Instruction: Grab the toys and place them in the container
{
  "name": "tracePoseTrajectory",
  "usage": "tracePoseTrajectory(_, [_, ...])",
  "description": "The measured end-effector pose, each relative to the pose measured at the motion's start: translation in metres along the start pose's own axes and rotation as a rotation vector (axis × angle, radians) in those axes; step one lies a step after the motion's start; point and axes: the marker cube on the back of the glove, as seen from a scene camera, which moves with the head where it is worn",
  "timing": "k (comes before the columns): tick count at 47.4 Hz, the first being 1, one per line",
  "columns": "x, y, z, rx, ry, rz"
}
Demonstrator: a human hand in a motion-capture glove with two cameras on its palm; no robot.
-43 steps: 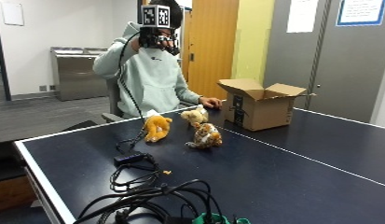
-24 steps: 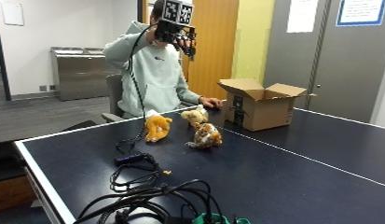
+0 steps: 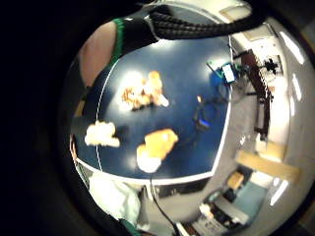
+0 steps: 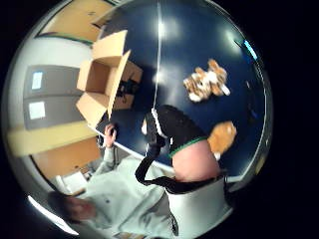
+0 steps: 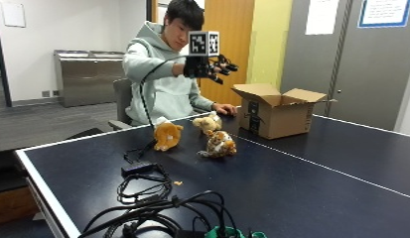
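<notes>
Three plush toys sit on the dark blue table (image 5: 310, 188) in front of the seated person: an orange one (image 5: 168, 136), a tan one (image 5: 208, 122) and a spotted one (image 5: 220, 144). My gloved right hand (image 5: 214, 67) is raised in the air above them, fingers spread and holding nothing. An open cardboard box (image 5: 277, 111) stands on the table beside the toys. The little finger side palm view looks down on the spotted toy (image 3: 143, 92), the tan toy (image 3: 101, 134) and the orange toy (image 3: 156, 144). The thumb side palm view shows the box (image 4: 107, 79) open, with nothing visible inside.
The person's bare left hand (image 5: 226, 108) rests on the table between the tan toy and the box. A black adapter (image 5: 137, 168) and a tangle of black cables (image 5: 158, 208) lie near the table's front left corner. A white line (image 5: 323, 168) crosses the tabletop.
The gloved hand has come down from in front of the person's face and moved out toward the box, over the toys. The toys and box have not moved.
</notes>
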Motion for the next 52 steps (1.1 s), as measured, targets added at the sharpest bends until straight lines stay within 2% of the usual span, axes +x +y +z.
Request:
tracePoseTrajectory(3, [-0.002, -0.005, 0.032, 0.05, 0.008, -0.027])
tracePoseTrajectory(7, [0.001, -0.013, 0.08, 0.026, -0.001, -0.028])
tracePoseTrajectory(13, [0.016, -0.029, 0.145, -0.114, -0.01, 0.071])
tracePoseTrajectory(21, [0.027, -0.035, 0.2, -0.375, -0.013, 0.222])
tracePoseTrajectory(25, [0.03, -0.036, 0.214, -0.423, 0.018, 0.252])
tracePoseTrajectory(33, [0.03, -0.037, 0.218, -0.388, -0.032, 0.25])
tracePoseTrajectory(42, [0.018, -0.023, 0.202, -0.617, -0.05, 0.238])
tracePoseTrajectory(52, [0.033, -0.044, 0.124, -0.583, -0.117, 0.257])
